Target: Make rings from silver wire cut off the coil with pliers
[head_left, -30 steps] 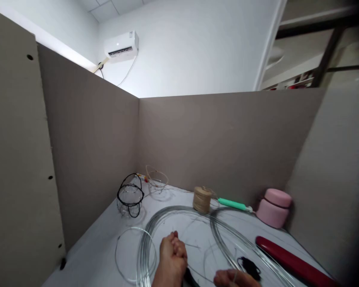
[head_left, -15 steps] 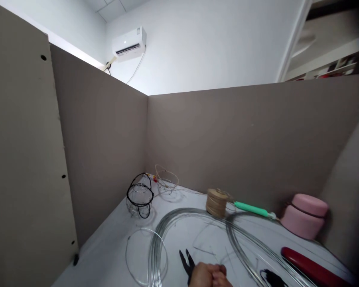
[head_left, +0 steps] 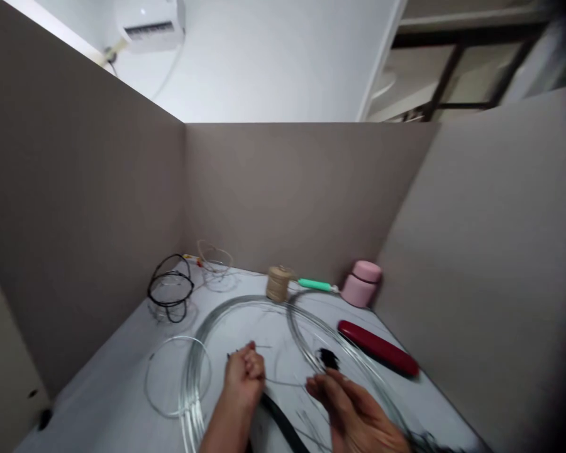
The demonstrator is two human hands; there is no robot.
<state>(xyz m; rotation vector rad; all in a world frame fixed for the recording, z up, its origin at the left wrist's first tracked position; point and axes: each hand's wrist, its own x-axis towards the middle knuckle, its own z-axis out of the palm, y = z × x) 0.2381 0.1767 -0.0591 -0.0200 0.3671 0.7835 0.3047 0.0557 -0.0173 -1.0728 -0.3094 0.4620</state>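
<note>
My left hand (head_left: 244, 372) is closed in a fist above the table. A thin metal wire (head_left: 285, 382) runs from it across to my right hand (head_left: 353, 406), whose thumb and fingers pinch together at the wire's other end. The black handle (head_left: 283, 420) of the pliers shows behind and below my left hand, which covers much of the tool; I cannot tell whether the hand touches it. Around both hands lies a large coil of silver wire (head_left: 191, 371). A few loose cut wires (head_left: 311, 428) lie between my forearms.
To the left are a wire ring (head_left: 147, 384) and a black-wrapped wire frame (head_left: 170, 286). Along the back stand a twine spool (head_left: 278, 284), a green-handled tool (head_left: 314, 285) and a pink jar (head_left: 361, 284). A red case (head_left: 378, 348) lies right. Partition panels (head_left: 283, 189) enclose the table.
The view has swung to the right and objects appear further left. My right hand has come into view, and both hands now show with the wire stretched between them.
</note>
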